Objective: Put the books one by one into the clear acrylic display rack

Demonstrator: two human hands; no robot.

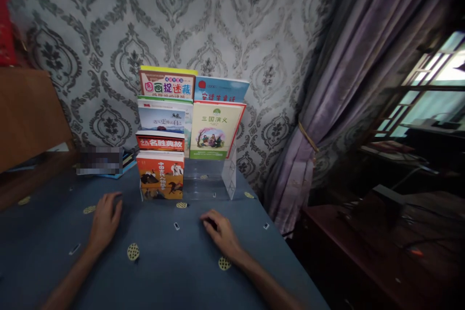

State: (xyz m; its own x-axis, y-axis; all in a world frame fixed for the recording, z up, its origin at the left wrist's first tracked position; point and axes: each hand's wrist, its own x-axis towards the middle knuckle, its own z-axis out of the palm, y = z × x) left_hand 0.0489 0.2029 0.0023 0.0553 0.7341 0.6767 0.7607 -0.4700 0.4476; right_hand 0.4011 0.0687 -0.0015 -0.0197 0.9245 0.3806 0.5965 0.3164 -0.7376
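My left hand [106,218] rests on the blue cloth, its fingers loosely bent, the thumb apart, and nothing in it. To its right stands a clear tiered book rack [207,169]. My right hand [221,232] lies in front of the rack, fingers loosely curled, with a gap to the thumb and nothing held. In the rack's left column are an orange book [162,177], a red book [162,143], a blue-and-white book [162,118] and a brown book [167,87]. The right column holds a cream-and-green book [214,131] before a blue book [221,88]. Neither hand touches the rack.
The blue patterned tablecloth [156,271] covers the table. Several books [127,164] lie stacked at the back left, partly blurred out, near a brown box-like piece [32,116]. A purple curtain [308,106] hangs at right, above a dark red cabinet [337,242]. Patterned wallpaper lies behind.
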